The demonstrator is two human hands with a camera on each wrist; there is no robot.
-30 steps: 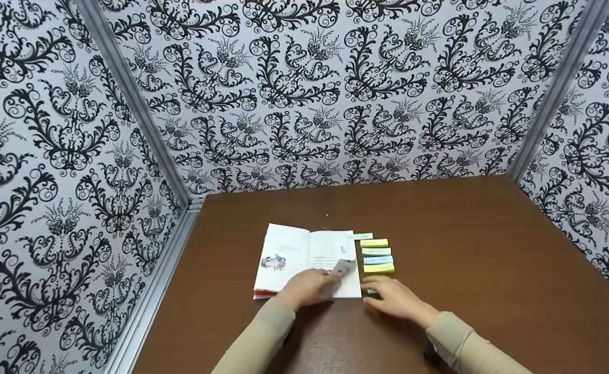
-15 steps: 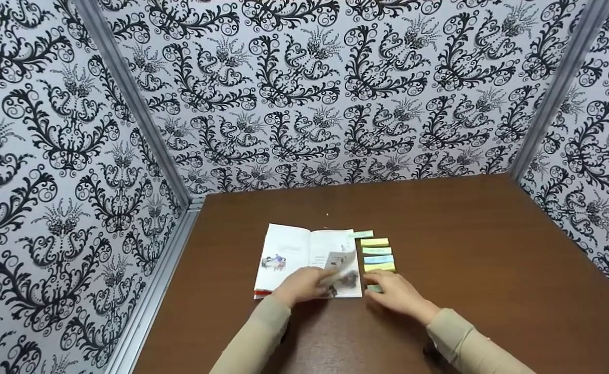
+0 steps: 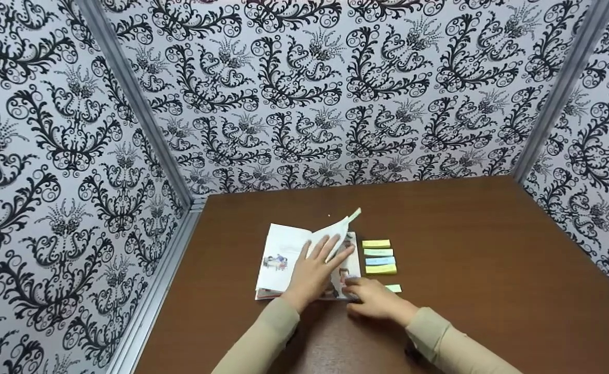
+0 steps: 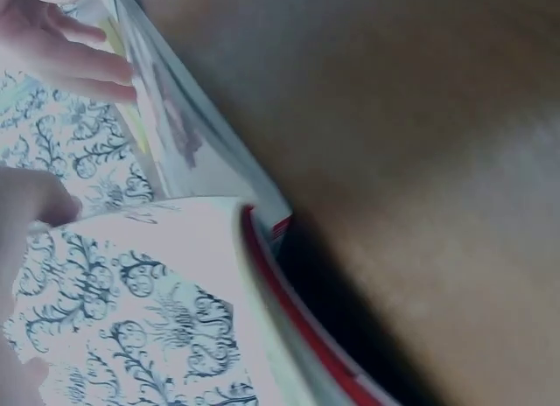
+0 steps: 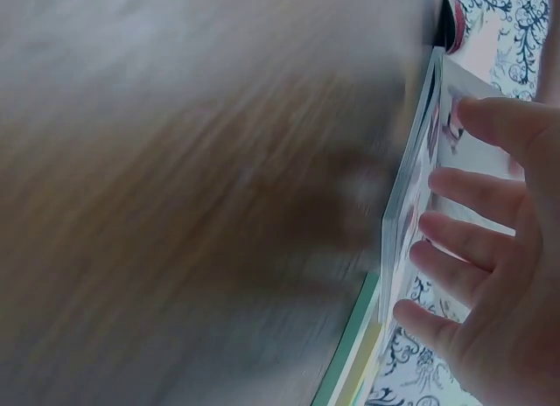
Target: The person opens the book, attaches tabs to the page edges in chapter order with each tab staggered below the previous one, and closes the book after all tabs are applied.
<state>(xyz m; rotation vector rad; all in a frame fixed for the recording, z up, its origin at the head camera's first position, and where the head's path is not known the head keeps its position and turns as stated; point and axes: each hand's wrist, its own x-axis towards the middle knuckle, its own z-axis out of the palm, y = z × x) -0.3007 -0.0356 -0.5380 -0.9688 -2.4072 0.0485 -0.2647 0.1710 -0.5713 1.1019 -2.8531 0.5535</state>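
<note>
An open book (image 3: 286, 246) lies on the table, text and a small picture on its left page. My left hand (image 3: 312, 272), fingers spread and straight, lies against its right-hand leaves; one page (image 3: 338, 228) there stands raised, a pale green sticky tab (image 3: 355, 214) jutting from its far corner. Beneath it an illustrated page (image 3: 354, 259) shows. My right hand (image 3: 379, 301) is at the book's lower right edge, fingertips over that illustrated page. In the right wrist view, the right hand's fingers (image 5: 472, 240) extend loosely across the book's edge and grip nothing.
Yellow, green and blue sticky tabs (image 3: 379, 261) stick out in a row along the book's right side. Another pale green tab (image 3: 393, 288) lies behind the right hand. The brown table (image 3: 465, 249) meets patterned walls (image 3: 304, 104) at the back and sides.
My left hand has opened out and moved up over the right-hand leaves. The page with the green tab has risen, baring an illustrated page. My right hand has shifted left onto the book's edge.
</note>
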